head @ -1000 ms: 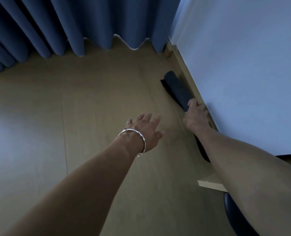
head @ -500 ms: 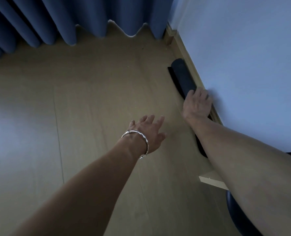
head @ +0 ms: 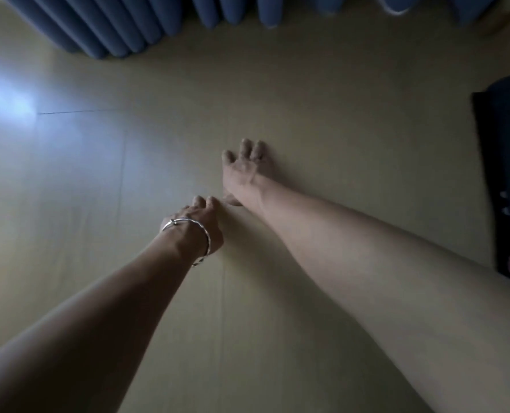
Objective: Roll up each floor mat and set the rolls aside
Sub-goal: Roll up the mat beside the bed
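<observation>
The floor [head: 337, 84] filled most of the view, and no unrolled mat showed on it. The curtain [head: 128, 25] hung along its far edge. One dark roll [head: 507, 144] lay on the floor at the right edge of the view, well apart from both hands and partly cut off by the frame. It was judged to be a mat already rolled and set aside. Whether further mats remained outside the view could not be told.

The right hand [head: 244, 171] reached forward over the floor, fingers relaxed and slightly spread, holding nothing. The left hand [head: 197, 228], just behind it, had loosely curled fingers and held nothing. A bracelet [head: 185, 220] sat on the left wrist.

No container was in view
</observation>
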`<state>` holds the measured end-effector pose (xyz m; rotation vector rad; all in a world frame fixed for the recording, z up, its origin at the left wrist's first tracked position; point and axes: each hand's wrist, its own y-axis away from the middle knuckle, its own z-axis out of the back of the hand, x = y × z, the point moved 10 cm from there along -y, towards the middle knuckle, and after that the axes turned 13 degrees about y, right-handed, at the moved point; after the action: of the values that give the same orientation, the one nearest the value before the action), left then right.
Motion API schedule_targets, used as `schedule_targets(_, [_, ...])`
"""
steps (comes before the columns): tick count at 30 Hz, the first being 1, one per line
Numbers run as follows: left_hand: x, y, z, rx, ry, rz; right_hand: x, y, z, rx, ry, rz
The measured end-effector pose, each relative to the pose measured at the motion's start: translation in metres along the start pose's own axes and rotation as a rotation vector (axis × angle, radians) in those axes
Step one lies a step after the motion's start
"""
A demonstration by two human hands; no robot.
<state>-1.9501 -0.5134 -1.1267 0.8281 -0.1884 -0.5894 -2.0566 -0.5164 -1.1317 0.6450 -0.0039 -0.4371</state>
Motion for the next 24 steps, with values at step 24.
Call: schedule_targets(24, [0.083, -0.01, 0.125, 0.157, -0.209, -0.028, -0.003, -0.004, 0.015, 0.626, 0.275, 0.026])
